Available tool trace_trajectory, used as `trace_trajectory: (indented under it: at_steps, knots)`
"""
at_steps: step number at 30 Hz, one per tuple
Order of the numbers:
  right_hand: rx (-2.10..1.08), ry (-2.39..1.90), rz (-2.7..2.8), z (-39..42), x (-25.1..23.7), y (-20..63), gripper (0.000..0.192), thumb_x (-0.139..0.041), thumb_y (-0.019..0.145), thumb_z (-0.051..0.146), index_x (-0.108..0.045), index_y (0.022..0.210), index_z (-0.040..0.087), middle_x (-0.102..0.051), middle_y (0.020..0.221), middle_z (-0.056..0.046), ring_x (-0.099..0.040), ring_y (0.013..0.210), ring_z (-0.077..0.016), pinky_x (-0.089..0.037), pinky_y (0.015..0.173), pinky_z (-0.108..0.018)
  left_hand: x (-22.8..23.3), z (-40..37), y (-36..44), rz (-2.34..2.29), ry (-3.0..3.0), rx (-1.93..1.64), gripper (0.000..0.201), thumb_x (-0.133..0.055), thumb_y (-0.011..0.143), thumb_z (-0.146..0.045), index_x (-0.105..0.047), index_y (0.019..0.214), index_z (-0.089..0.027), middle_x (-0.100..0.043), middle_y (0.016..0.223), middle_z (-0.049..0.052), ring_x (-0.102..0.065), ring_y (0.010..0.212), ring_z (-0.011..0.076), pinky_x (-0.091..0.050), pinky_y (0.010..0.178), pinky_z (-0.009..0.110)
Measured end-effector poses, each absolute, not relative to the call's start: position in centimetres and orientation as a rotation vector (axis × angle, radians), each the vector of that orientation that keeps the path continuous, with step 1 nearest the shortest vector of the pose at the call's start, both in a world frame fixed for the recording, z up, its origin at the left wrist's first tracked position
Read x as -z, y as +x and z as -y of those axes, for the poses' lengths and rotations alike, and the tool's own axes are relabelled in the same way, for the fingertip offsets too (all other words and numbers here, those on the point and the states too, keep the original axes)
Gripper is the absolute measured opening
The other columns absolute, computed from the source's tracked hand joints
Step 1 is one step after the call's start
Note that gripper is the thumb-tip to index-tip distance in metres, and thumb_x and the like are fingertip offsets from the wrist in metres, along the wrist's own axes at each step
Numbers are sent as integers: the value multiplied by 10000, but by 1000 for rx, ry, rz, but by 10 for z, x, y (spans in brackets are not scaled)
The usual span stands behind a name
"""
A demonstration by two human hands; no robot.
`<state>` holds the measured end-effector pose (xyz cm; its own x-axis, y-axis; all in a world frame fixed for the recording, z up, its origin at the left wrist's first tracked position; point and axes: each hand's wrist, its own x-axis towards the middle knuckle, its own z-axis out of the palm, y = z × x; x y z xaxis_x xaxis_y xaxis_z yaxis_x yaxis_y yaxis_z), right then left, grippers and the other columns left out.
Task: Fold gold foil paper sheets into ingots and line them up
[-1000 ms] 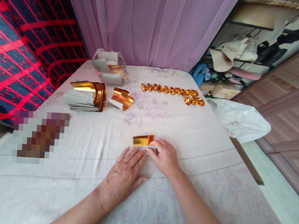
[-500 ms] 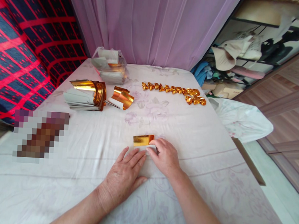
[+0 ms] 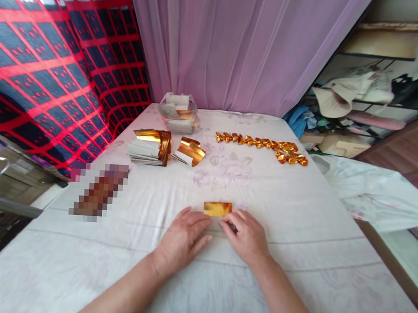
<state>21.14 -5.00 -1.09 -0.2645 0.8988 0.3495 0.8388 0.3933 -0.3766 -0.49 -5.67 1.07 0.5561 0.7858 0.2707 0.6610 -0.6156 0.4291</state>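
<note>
Evidently both hands are pressing a small rectangular gold foil paper (image 3: pixel 217 208) flat on the white floral tablecloth (image 3: pixel 297 214), near the front edge's middle. The left hand (image 3: pixel 182 240) lies spread, fingers loosely apart, at the sheet's seven o'clock; the right hand (image 3: pixel 248 237) pinches the near edge at five o'clock (fingers close together). To crease well, I'd judge, keep the corners matched and run the fingertips firmly along the fold. The sheet's near half hides under the fingers, so the fold line cannot be seen; a blurred patch (image 3: pixel 98 192) at nine o'clock is unreadable.
</note>
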Motion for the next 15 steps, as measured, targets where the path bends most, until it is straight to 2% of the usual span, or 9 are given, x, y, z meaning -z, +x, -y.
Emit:
trace_trajectory:
  at_steps: [3,5,7,9,12,15]
  knots:
    - [-136,-1469,2147,49,14,213,164,-569,897,264,-600,740,231,-614,753,3,-585,745,-160,-391,691,-277,-16,31,-48,-1612,2393,-825,268,-445,964,-348,-660,1036,-205,-720,1024,88,-661,961,234,-498,934,425]
    - [-127,-1466,2135,49,15,213,167,-563,896,261,-598,735,232,-612,746,4,-586,739,-158,-392,687,-274,-21,17,-86,-1980,2297,-823,277,-492,917,-358,-636,1099,-206,-678,1139,127,-616,1079,297,-459,968,473]
    - [-128,-1461,2125,48,15,212,168,-566,889,255,-591,724,231,-610,740,7,-587,736,-156,-390,680,-271,-25,10,-124,-2351,2153,-673,442,-527,873,-397,-559,1250,-169,-535,1355,205,-476,1260,405,-364,1023,577]
    - [-132,-1458,2119,47,15,211,168,-575,879,245,-581,712,228,-606,733,11,-589,731,-154,-388,672,-269,-28,8,-155,-2548,1980,-510,565,-503,872,-460,-495,1321,-118,-452,1406,275,-402,1300,478,-323,1008,634]
    - [-125,-1451,2112,46,14,210,164,-578,870,226,-571,706,228,-602,719,16,-588,718,-151,-387,663,-266,-27,9,-183,-2577,1825,-326,636,-449,864,-598,-503,1289,-129,-500,1348,284,-464,1232,495,-352,966,628]
    - [-115,-1445,2106,46,13,209,156,-577,864,219,-569,709,227,-607,719,16,-588,712,-151,-389,659,-267,-23,7,-196,-2598,1779,-310,607,-435,845,-651,-557,1194,-169,-571,1238,265,-515,1154,506,-400,886,620]
